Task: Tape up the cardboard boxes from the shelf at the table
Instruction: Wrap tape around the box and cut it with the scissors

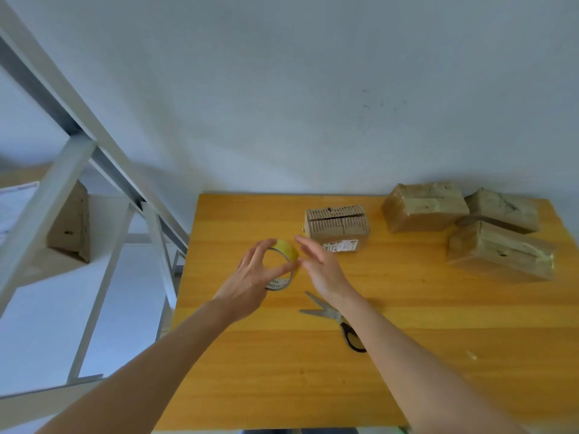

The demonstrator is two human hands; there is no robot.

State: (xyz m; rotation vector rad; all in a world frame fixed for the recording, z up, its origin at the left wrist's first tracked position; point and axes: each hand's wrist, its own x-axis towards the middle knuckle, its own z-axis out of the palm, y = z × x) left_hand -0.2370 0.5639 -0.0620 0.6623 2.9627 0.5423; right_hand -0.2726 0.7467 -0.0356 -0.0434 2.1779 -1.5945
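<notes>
The tape (285, 252), a yellowish roll, is held above the desk (282, 371) near its left middle. The left hand (250, 277) grips it, fingers on the rim and thumb across the opening. The right hand (319, 264) is spread with straight fingers, its fingertips touching the roll's right edge. Just behind stands a ribbed box (336, 223) with a white label. Three taped boxes (424, 208) cluster at the far right. Scissors (335, 317) lie under the right forearm. A shelf (78, 145) on the left holds one more box (70, 223).
</notes>
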